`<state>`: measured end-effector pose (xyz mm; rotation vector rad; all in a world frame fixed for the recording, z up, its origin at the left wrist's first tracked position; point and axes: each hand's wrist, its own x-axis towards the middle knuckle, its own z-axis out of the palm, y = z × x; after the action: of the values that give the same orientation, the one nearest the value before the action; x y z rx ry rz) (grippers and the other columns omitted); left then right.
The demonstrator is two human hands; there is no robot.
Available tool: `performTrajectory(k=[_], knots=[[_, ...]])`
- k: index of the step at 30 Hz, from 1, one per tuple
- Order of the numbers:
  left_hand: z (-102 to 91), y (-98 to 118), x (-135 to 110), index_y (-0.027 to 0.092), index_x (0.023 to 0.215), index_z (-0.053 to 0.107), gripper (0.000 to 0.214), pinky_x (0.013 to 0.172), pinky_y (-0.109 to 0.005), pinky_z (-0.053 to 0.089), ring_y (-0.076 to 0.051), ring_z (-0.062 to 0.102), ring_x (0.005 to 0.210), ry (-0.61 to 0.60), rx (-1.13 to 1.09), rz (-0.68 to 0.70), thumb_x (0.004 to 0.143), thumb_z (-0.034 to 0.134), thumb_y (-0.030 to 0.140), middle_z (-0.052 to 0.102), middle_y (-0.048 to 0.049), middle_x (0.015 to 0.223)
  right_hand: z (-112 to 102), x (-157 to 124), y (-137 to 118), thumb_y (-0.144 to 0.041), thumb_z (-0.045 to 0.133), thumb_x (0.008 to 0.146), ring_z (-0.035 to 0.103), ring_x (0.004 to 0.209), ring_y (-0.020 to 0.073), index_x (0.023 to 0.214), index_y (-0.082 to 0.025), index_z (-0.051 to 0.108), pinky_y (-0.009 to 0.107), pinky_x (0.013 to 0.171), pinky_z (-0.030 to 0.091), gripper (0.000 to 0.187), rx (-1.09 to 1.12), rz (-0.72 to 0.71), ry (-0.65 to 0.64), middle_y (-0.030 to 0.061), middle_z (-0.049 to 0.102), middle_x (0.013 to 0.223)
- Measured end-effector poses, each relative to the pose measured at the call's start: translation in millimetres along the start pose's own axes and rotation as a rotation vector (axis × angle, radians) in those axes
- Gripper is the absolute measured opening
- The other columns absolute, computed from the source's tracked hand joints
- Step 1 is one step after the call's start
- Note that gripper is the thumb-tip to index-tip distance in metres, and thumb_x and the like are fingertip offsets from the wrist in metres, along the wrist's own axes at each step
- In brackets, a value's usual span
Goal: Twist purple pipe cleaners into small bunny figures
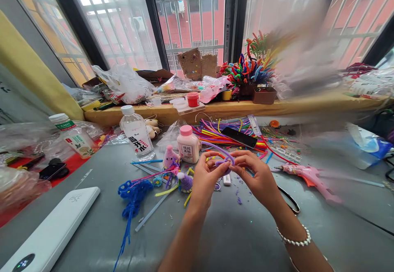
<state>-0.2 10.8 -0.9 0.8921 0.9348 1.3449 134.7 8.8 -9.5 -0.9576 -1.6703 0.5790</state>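
Between both hands, above the grey table, is a purple pipe cleaner [227,155] bent into loops. My left hand [207,172] pinches it from the left, with an orange piece showing near its fingers. My right hand [254,172] has thumb and fingertips closed on the coil's right side; a beaded bracelet is on that wrist. Just left of my left hand lie a small purple and yellow figure [185,182] and a pink figure [171,157]. Behind the hands a bundle of coloured pipe cleaners [212,129] is spread, with a black phone [239,137] on it.
A pink glue gun [310,177] lies at right with its cord. Left of the hands stand a pink-capped bottle [188,145] and a water bottle [137,134]. Blue yarn [134,194] and a white power bank [57,227] lie at left. Pipe-cleaner bunches [249,72] stand on the sill.
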Motion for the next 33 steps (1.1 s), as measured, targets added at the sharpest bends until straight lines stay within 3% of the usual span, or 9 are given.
performTrajectory(k=[8,22,29,33], knots=[[-3.7,1.6,0.2,0.011,0.085,0.060,0.029,0.074,-0.027,0.049,-0.014,0.064,0.072,-0.137,-0.005,-0.063,0.062,0.071,0.025,0.069,-0.0062,0.078,1.2,1.0,1.5,-0.029,0.056,0.078,0.059,0.073,0.0176,0.072,-0.019,0.059,0.031,0.065,0.051,0.012,0.000,0.052,0.075,0.0053,0.063,0.080],[1.2,-1.5,1.3,0.015,0.090,0.058,0.038,0.071,-0.024,0.049,-0.014,0.064,0.073,-0.114,-0.017,-0.028,0.056,0.075,0.020,0.069,-0.0048,0.080,3.6,-0.4,6.5,-0.031,0.060,0.075,0.057,0.084,0.0189,0.071,-0.020,0.060,0.031,0.069,0.051,0.012,0.163,0.149,0.151,0.0057,0.058,0.087],[0.7,-0.5,0.7,0.015,0.088,0.057,0.036,0.067,-0.027,0.052,-0.014,0.063,0.066,-0.077,0.021,0.042,0.057,0.074,0.022,0.067,-0.0023,0.075,2.7,-0.2,4.4,-0.030,0.063,0.073,0.056,0.082,0.0166,0.072,-0.020,0.061,0.027,0.068,0.048,0.011,0.301,0.232,0.082,0.0029,0.058,0.085],[0.6,0.6,-0.1,0.015,0.088,0.055,0.035,0.064,-0.025,0.051,-0.014,0.063,0.065,-0.068,0.068,0.045,0.059,0.073,0.020,0.068,-0.0028,0.071,3.0,0.0,8.4,-0.037,0.058,0.076,0.055,0.070,0.0139,0.074,-0.019,0.062,0.026,0.064,0.045,0.019,0.387,0.291,0.096,0.0017,0.060,0.076]])
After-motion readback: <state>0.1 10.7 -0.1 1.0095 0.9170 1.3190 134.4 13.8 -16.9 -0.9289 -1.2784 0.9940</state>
